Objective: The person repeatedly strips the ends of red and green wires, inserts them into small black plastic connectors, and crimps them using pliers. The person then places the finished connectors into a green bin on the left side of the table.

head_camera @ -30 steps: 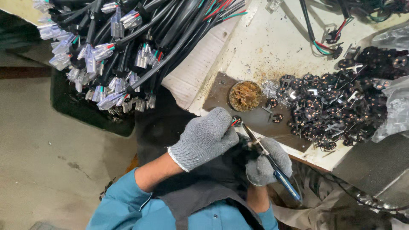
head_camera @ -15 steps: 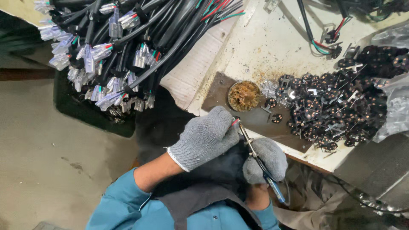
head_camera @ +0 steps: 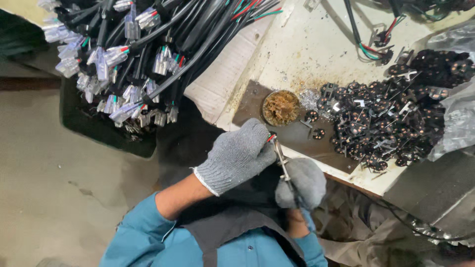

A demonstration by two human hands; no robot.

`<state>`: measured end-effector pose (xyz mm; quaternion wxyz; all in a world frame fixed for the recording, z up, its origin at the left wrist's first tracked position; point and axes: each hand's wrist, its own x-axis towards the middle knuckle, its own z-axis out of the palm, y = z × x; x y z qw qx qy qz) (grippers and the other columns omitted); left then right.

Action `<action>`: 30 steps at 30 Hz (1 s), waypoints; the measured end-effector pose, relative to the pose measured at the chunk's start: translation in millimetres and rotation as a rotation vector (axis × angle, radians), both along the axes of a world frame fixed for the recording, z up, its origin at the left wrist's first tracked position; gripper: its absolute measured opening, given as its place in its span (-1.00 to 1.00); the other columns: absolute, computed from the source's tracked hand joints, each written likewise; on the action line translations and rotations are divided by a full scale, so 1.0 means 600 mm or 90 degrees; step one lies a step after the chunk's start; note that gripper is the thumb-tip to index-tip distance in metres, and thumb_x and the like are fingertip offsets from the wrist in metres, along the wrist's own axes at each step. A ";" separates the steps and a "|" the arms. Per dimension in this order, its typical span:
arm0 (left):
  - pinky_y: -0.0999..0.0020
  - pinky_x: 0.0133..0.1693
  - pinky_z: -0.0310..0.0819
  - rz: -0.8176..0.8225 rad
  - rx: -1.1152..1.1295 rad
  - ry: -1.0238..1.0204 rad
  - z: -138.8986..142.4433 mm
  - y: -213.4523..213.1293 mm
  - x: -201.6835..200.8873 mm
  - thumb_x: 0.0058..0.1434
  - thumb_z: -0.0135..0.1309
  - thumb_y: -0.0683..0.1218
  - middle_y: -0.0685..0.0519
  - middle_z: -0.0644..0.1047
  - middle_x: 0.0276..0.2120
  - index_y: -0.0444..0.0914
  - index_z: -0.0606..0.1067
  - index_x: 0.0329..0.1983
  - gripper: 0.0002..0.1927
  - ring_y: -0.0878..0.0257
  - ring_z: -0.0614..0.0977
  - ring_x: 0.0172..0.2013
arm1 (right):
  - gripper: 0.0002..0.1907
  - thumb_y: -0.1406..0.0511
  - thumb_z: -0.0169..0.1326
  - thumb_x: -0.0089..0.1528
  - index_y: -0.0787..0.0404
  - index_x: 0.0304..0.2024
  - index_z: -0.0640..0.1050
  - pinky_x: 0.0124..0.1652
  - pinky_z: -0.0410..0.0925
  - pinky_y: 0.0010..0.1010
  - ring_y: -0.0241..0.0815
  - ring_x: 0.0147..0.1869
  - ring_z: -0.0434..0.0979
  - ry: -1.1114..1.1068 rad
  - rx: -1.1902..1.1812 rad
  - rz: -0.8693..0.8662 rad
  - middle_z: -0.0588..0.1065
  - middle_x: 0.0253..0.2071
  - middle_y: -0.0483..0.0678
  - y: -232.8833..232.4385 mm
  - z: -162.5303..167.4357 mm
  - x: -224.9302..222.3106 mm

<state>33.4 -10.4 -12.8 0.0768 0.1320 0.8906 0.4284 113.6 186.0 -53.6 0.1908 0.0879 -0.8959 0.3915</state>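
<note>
Just off the table's near edge, coloured wire ends are pinched in the closed left hand, nearer them, while a soldering iron is gripped by the right hand, its long axis pointing up at them.

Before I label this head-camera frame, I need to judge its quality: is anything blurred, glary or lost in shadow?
Head view: left hand and right hand in grey gloves are sharp, no motion blur; the soldering iron is crisp; the pale bench top is bright but not blown out; the clear bag glints; the gap under the bench is in deep shadow.
</note>
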 end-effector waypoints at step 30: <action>0.06 -0.44 0.45 0.008 0.030 0.023 -0.005 -0.002 -0.001 0.18 0.18 -0.06 -0.10 0.45 -0.34 -0.24 0.40 -0.29 -0.78 -0.06 0.60 -0.44 | -0.64 0.12 0.09 0.25 0.33 -0.24 0.61 -0.01 0.51 -0.23 0.06 -0.14 0.67 -0.037 -0.118 -0.070 0.59 -0.30 0.09 -0.006 -0.005 -0.005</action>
